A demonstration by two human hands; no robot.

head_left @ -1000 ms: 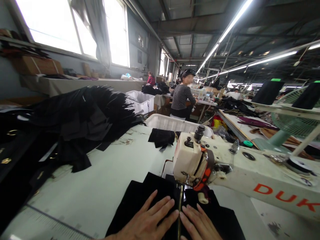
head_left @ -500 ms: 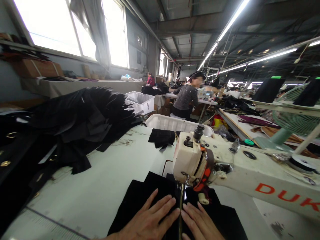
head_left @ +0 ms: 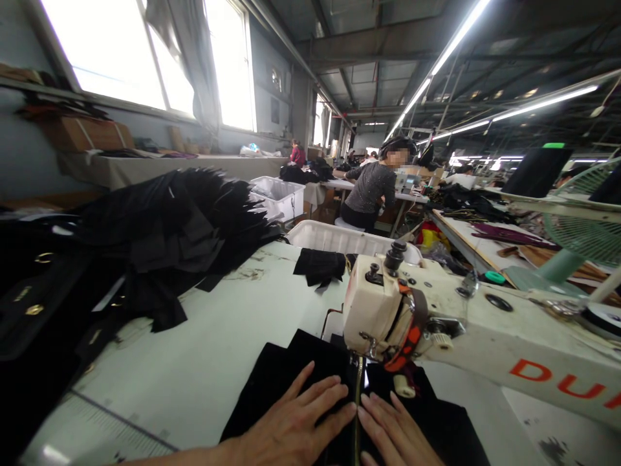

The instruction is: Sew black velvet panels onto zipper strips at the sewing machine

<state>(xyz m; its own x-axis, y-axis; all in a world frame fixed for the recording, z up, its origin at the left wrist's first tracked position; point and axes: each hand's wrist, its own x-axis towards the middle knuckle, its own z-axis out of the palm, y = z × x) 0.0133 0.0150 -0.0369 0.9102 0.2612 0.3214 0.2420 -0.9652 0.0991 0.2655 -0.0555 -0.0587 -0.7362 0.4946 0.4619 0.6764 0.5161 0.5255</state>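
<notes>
Black fabric stack (head_left: 194, 223), left side of bench (head_left: 242, 323); white plastic tub (head_left: 334, 236) beyond; sewing-machine head (head_left: 371, 301), overhanging black fabric panels (head_left: 272, 372); panels flat beneath left hand (head_left: 303, 417) and right hand (head_left: 396, 427), fingers of both spread; gold-toned zipper (head_left: 358, 385) lengthwise between the hands.

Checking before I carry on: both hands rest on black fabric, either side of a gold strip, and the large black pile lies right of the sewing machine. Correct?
One slip: the head view shows the large black pile left of the sewing machine, not right. The left hand and right hand rest on black fabric, either side of the gold strip.
</notes>
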